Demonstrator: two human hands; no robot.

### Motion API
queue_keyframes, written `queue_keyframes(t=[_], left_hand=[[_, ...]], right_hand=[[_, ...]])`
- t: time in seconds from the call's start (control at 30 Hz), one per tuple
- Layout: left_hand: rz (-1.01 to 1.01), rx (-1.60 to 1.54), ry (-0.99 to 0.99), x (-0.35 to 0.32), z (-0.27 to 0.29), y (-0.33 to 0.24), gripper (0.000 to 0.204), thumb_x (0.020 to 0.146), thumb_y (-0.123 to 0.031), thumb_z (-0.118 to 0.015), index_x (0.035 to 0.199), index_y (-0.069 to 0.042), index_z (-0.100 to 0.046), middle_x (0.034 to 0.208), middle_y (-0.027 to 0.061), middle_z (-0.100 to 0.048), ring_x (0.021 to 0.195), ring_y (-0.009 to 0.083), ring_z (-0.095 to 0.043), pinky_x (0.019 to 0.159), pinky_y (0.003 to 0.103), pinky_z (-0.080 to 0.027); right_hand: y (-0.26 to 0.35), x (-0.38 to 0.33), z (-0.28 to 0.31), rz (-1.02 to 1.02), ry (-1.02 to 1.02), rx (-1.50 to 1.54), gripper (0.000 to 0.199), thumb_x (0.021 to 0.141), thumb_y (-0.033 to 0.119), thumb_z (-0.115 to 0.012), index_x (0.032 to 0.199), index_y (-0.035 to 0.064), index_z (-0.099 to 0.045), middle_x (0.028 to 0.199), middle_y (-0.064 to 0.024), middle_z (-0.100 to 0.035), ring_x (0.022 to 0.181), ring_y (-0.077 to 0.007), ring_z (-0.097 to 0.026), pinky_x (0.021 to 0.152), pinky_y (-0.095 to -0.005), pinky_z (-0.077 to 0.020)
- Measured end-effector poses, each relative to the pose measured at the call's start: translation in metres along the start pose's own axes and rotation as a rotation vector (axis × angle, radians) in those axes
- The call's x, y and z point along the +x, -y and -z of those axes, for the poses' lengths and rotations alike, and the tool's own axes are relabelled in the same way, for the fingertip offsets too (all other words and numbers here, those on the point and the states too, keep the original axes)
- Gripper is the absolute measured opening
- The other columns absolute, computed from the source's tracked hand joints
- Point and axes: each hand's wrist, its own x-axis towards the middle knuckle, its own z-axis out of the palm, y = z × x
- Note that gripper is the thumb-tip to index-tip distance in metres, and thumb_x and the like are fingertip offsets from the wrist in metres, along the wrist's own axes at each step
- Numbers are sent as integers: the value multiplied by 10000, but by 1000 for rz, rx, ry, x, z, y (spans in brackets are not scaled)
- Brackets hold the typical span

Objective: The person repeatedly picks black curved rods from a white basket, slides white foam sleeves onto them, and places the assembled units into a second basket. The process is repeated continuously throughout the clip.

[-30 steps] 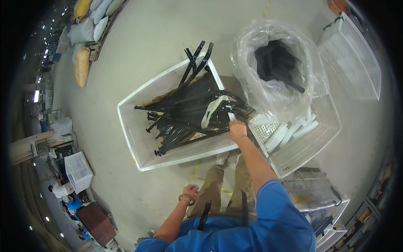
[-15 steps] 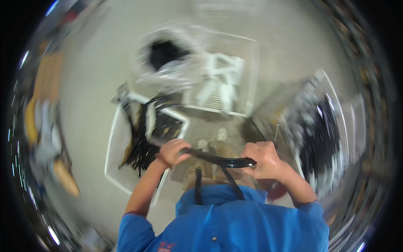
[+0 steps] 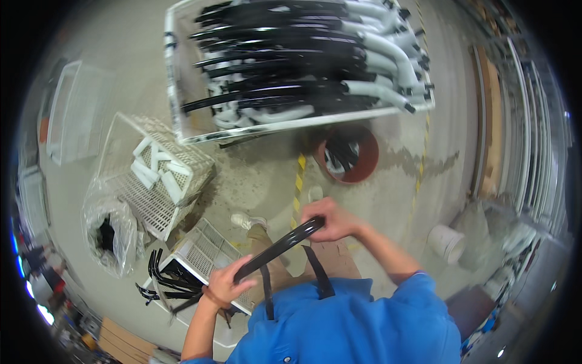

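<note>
A glossy black tube (image 3: 276, 250) slants in front of my body, held between both hands. My left hand (image 3: 227, 282) is closed round its lower end, near a white crate of similar black bent tubes (image 3: 173, 279). The upper end sits in the closed fist of my right hand (image 3: 329, 218). Beyond my feet stands a large white crate (image 3: 254, 134), stacked with black tubes (image 3: 267, 57). Many of those carry white sleeves (image 3: 394, 57) over their right ends.
A red-brown bucket (image 3: 368, 159) with dark pieces inside stands below the large crate. To the left are a white basket (image 3: 130, 197) holding short white pieces and a clear plastic bag (image 3: 124, 242). A white bucket (image 3: 447, 244) and long racked bars (image 3: 526, 133) are at right.
My body has turned to the right, so the large crate of tubes now lies ahead and the small crates have shifted left. The tube stays in both hands, now more slanted.
</note>
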Motion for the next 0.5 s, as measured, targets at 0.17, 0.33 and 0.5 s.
queue_keyframes(t=[0.17,0.33,0.5], left_hand=[[-69,211,89,153,-68,-7,369,729,-285,-808,980,-75,-638,837,96,-673,664,318,-655,576,379,-520],[-143,330,-157,186,-109,48,259,729,-204,-763,905,-80,-619,759,99,-620,652,293,-642,578,380,-508],[288,169,-650,162,-79,162,139,804,-66,-694,904,-48,-600,737,53,-556,638,192,-506,623,314,-450]], right_hand=[[-64,-83,121,-255,-27,205,232,755,158,-760,925,46,-648,825,-33,-637,765,-116,-580,703,-277,-466],[-239,-123,164,-395,-784,522,347,845,194,-723,1135,27,-629,1046,-32,-668,991,-129,-613,921,-297,-472],[-415,-114,155,-831,-643,-330,404,825,142,-679,1213,67,-597,1105,-100,-648,1063,-243,-618,927,-349,-482]])
